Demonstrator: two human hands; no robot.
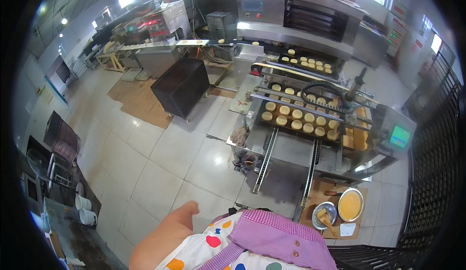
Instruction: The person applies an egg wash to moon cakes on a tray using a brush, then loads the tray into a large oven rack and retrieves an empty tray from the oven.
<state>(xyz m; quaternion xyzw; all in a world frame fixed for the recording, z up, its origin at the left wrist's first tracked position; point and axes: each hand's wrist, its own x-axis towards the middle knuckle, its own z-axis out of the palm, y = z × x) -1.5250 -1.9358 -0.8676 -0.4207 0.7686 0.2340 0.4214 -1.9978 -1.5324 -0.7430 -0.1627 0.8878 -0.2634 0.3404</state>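
Observation:
My left arm [167, 229] is bare and reaches forward from the lower edge over the tiled floor. Its far end is my left hand [191, 209], foreshortened, with its fingers not clear; I see nothing held in it. My right hand is out of view, below or behind the purple checked apron [276, 236]. In front of me a tray of round pale pastries [296, 114] lies in rows on a machine with two chain rails [267, 165]. A dark ring-shaped hose [324, 94] arches over the pastries.
On cardboard at right stand a bowl of yellow liquid [350, 205] and a metal bowl [318, 221] with a brush [326, 220] in it. A control screen [400, 135] glows green. Stacked dark trays [180, 86] stand on wheels. Behind is a steel oven [262, 10]; black racks [434, 158] line the right.

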